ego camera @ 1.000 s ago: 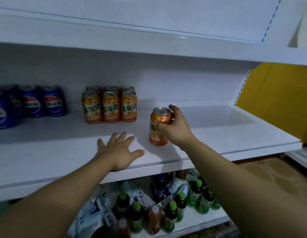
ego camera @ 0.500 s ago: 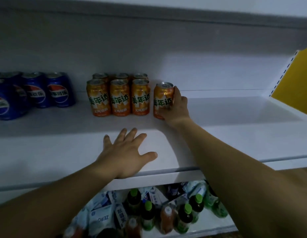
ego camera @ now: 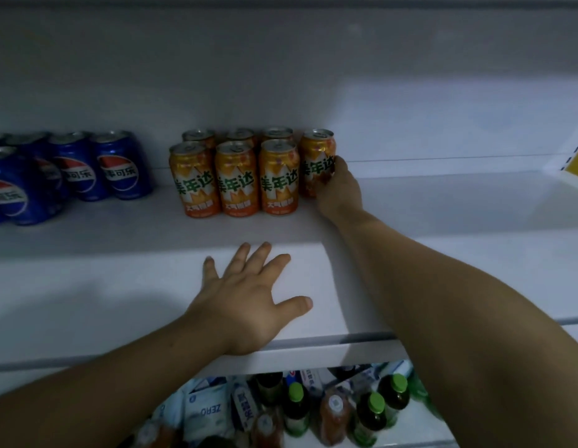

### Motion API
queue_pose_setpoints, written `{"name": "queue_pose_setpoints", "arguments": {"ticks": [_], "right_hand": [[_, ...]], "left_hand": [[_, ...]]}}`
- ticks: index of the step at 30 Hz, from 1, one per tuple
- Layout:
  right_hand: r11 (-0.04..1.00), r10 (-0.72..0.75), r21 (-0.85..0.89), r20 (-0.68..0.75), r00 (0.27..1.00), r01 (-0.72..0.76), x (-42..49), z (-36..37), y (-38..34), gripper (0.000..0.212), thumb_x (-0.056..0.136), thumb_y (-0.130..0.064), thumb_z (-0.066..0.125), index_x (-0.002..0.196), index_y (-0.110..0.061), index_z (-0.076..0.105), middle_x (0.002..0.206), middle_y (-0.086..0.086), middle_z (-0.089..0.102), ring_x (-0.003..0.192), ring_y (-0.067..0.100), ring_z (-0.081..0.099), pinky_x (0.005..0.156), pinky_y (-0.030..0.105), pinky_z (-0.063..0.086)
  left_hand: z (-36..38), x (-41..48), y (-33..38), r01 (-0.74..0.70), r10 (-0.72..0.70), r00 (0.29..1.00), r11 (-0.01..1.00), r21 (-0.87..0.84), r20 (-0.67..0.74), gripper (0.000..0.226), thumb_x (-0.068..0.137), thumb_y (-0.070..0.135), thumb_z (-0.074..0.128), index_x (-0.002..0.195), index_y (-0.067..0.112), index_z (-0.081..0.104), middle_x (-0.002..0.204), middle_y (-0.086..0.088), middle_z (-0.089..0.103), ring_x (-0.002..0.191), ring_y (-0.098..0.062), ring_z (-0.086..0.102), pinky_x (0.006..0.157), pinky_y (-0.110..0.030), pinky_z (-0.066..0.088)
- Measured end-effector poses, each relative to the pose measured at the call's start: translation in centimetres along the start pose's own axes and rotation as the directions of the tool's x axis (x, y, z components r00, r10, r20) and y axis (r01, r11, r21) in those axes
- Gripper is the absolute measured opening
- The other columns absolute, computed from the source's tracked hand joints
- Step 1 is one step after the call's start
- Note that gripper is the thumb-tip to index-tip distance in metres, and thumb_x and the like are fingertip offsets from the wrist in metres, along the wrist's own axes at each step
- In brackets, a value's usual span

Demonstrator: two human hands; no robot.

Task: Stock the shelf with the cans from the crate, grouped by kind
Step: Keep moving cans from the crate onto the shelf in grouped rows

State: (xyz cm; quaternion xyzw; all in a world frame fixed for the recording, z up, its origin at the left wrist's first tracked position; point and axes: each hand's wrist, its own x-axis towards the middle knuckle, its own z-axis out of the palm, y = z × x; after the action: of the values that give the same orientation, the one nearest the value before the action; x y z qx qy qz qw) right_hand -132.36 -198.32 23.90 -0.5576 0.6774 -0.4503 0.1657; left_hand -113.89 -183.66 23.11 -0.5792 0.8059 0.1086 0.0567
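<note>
Now we seat the orange can [ego camera: 316,153] at the right end of its kind.
Our right hand [ego camera: 338,189] curls round the can's lower right side; it stands upright on the shelf [ego camera: 459,240], just beside the other orange cans [ego camera: 237,179]. Our left hand [ego camera: 249,302] lies flat on the shelf front, fingers spread. Best we slide it flush with the row, label forward, and release without tipping it.

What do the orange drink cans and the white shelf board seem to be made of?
Orange drink cans: probably thin aluminium; bare silvery rimmed lids, glossy printed sides. White shelf board: smooth, matt painted surface, perhaps sheet metal, as the thin folded front lip suggests; dim light leaves it open.
</note>
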Motion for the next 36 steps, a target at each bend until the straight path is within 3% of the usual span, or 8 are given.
{"name": "queue_pose_setpoints", "arguments": {"ticks": [6,10,14,19,22,29,33,36], "right_hand": [[0.998,0.050,-0.047,0.087,0.995,-0.046,0.7,0.5,-0.6,0.044,0.093,-0.030,0.054,0.132,-0.016,0.041,0.127,0.011,0.059,0.116,0.033,0.055,0.090,0.036,0.042],[0.990,0.115,-0.094,0.153,0.982,-0.101,-0.4,-0.9,-0.4,0.075,0.090,-0.044,0.059,0.149,-0.013,0.024,0.146,0.012,0.044,0.132,0.032,0.044,0.105,0.039,0.037],[0.933,0.151,-0.352,0.180,0.972,-0.080,-3.0,-6.0,-0.2,0.076,0.094,-0.047,0.054,0.153,-0.013,0.020,0.154,0.011,0.034,0.138,0.032,0.036,0.109,0.038,0.033],[0.861,0.238,-0.480,0.090,0.967,-0.168,-8.8,-15.2,1.5,0.077,0.093,-0.049,0.055,0.152,-0.011,0.023,0.146,0.015,0.045,0.127,0.033,0.049,0.103,0.038,0.041],[0.815,0.291,-0.516,-0.026,0.956,-0.262,-13.5,-21.1,2.9,0.077,0.094,-0.049,0.053,0.152,-0.011,0.022,0.145,0.014,0.046,0.124,0.033,0.050,0.097,0.037,0.042],[0.676,0.450,-0.533,-0.248,0.858,-0.509,-27.2,-32.5,7.8,0.073,0.094,-0.048,0.054,0.151,-0.013,0.026,0.151,0.011,0.038,0.131,0.030,0.044,0.098,0.038,0.042],[0.537,0.627,-0.437,-0.367,0.688,-0.722,-37.5,-36.6,13.0,0.073,0.092,-0.046,0.058,0.150,-0.014,0.029,0.149,0.010,0.041,0.132,0.029,0.043,0.101,0.035,0.039],[0.425,0.746,-0.320,-0.405,0.528,-0.846,-44.7,-37.9,17.9,0.073,0.092,-0.045,0.058,0.151,-0.016,0.028,0.152,0.009,0.037,0.135,0.028,0.040,0.108,0.037,0.036]], "left_hand": [[0.1,0.3,-0.2,0.009,-0.009,1.000,1.000,-0.004,0.005,0.080,0.082,0.079,0.018,0.148,0.042,-0.007,0.156,0.016,-0.022,0.143,-0.011,-0.025,0.114,-0.055,-0.013],[-0.1,0.8,-0.5,-0.009,0.008,1.000,1.000,-0.023,-0.010,0.081,0.081,0.080,0.018,0.149,0.041,-0.004,0.158,0.013,-0.017,0.144,-0.013,-0.021,0.114,-0.057,-0.010],[-0.4,0.9,-0.9,-0.002,0.002,1.000,1.000,-0.028,-0.001,0.082,0.082,0.080,0.018,0.150,0.040,-0.003,0.159,0.011,-0.015,0.146,-0.016,-0.017,0.113,-0.059,-0.007],[-2.2,0.5,-0.7,0.015,-0.013,0.999,0.998,-0.058,0.034,0.085,0.083,0.076,0.030,0.151,0.033,0.006,0.161,0.005,-0.006,0.147,-0.021,-0.006,0.115,-0.057,0.000],[-3.2,0.1,4.7,-0.202,0.201,0.979,0.976,-0.076,-0.018,0.086,0.080,0.073,0.043,0.150,0.031,0.018,0.161,0.003,0.008,0.147,-0.021,0.008,0.116,-0.054,0.010],[1.2,-6.6,23.9,-0.744,0.745,0.667,0.666,-0.055,0.017,0.075,0.086,0.055,0.056,0.148,0.022,0.029,0.155,-0.002,0.028,0.140,-0.022,0.029,0.113,-0.041,0.029],[8.4,-9.9,30.1,-0.836,0.826,0.505,0.540,-0.099,0.250,0.069,0.090,0.049,0.055,0.146,0.019,0.030,0.153,-0.003,0.030,0.137,-0.023,0.032,0.109,-0.037,0.033],[15.1,-10.3,33.4,-0.855,0.816,0.449,0.511,-0.091,0.364,0.067,0.085,0.051,0.058,0.140,0.018,0.039,0.144,-0.006,0.040,0.127,-0.025,0.042,0.102,-0.038,0.040]]}}
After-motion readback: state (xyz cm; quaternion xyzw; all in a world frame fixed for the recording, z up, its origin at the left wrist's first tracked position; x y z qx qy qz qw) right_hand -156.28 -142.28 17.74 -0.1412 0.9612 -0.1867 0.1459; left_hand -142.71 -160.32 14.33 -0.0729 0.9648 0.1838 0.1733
